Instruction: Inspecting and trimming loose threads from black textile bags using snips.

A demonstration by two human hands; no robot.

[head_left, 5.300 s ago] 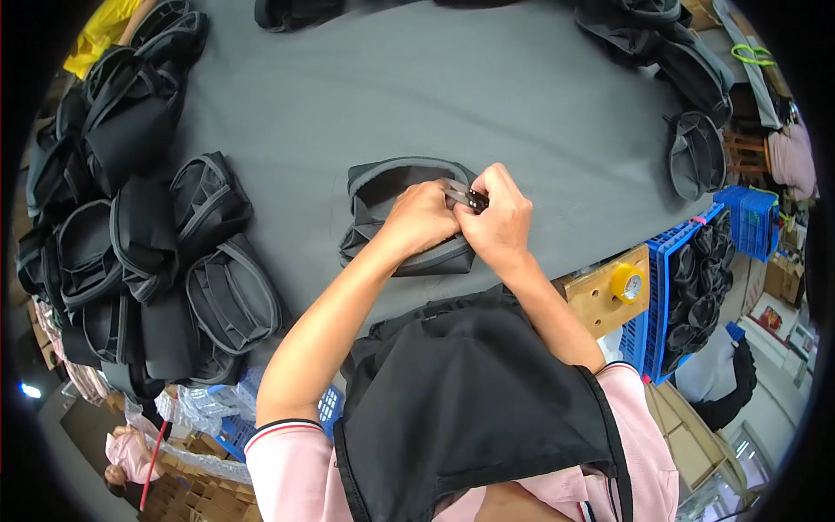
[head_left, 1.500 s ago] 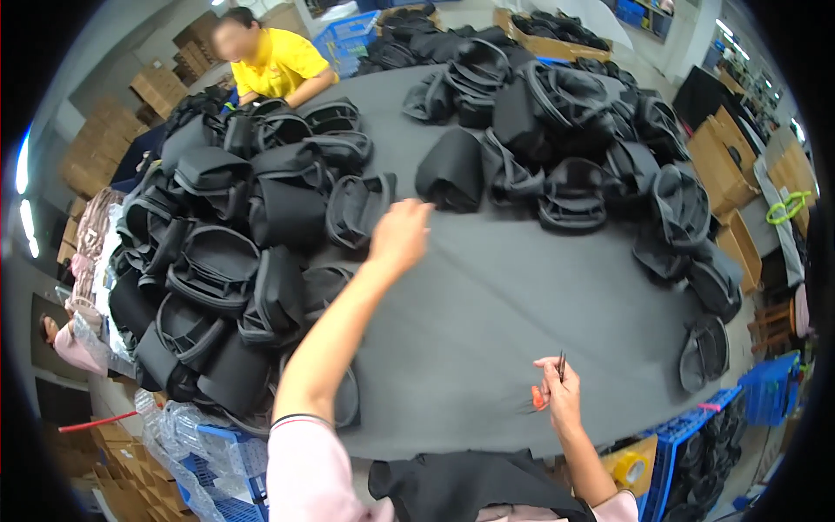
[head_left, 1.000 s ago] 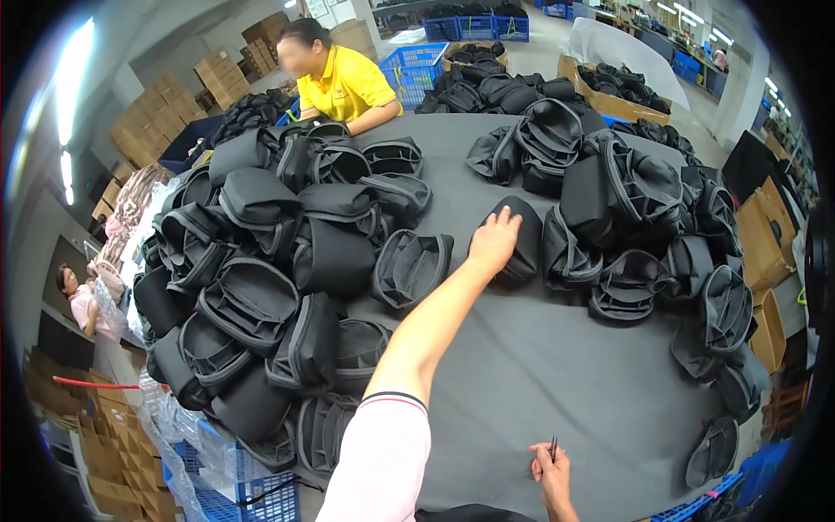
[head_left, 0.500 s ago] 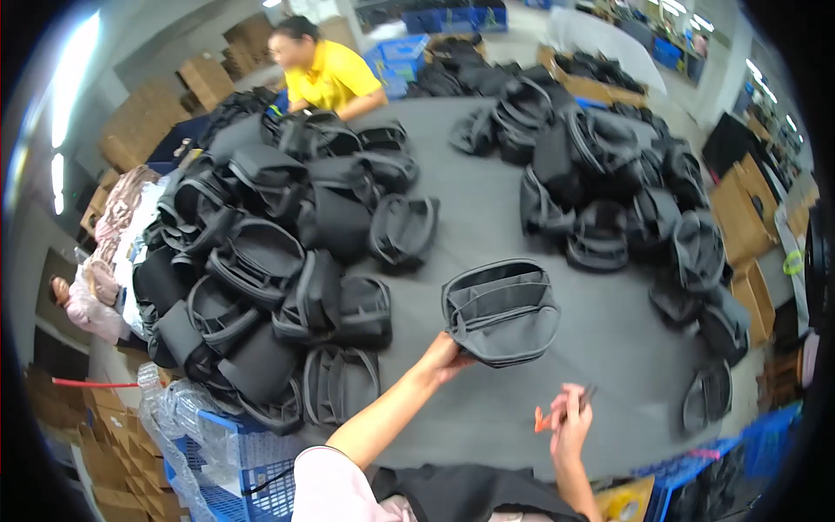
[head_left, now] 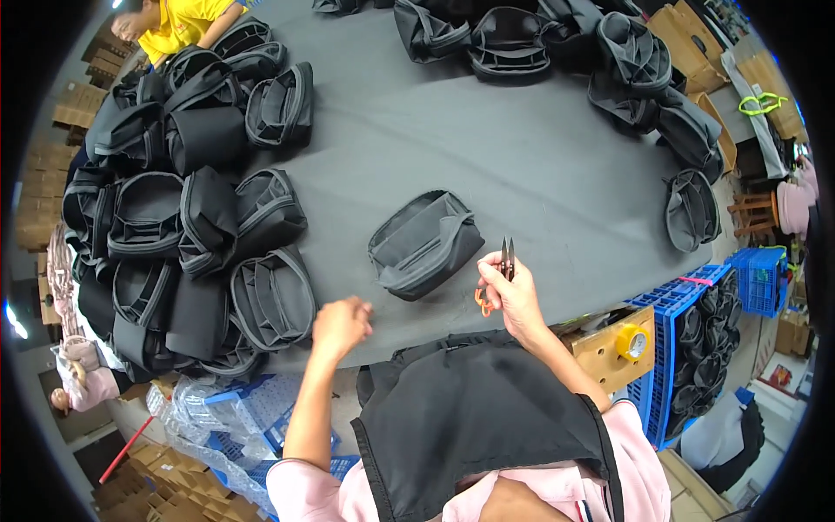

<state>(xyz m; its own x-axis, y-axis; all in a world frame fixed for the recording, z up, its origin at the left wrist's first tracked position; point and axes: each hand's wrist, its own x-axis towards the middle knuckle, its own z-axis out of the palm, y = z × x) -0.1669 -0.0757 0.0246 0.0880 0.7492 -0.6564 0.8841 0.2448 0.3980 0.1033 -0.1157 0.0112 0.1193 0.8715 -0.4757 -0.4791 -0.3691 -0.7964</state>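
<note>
In the head view, a gaping black pouch (head_left: 426,246) is set on the grey bench (head_left: 531,165) near both hands, dark snips (head_left: 507,271) being grasped by the right hand (head_left: 515,297) while the left hand (head_left: 341,327) is held released, loosely curled.

The central pouch (head_left: 426,250) is black (grey inside), the table (head_left: 539,174) grey.

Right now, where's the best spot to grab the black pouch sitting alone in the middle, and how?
Probably the left end of the pouch, pinched at its rim, coming from the left with the left hand. Its mouth gapes upward, so that edge can be gripped from inside and outside together. No other pouch crowds that end, and the right hand is holding snips.
</note>
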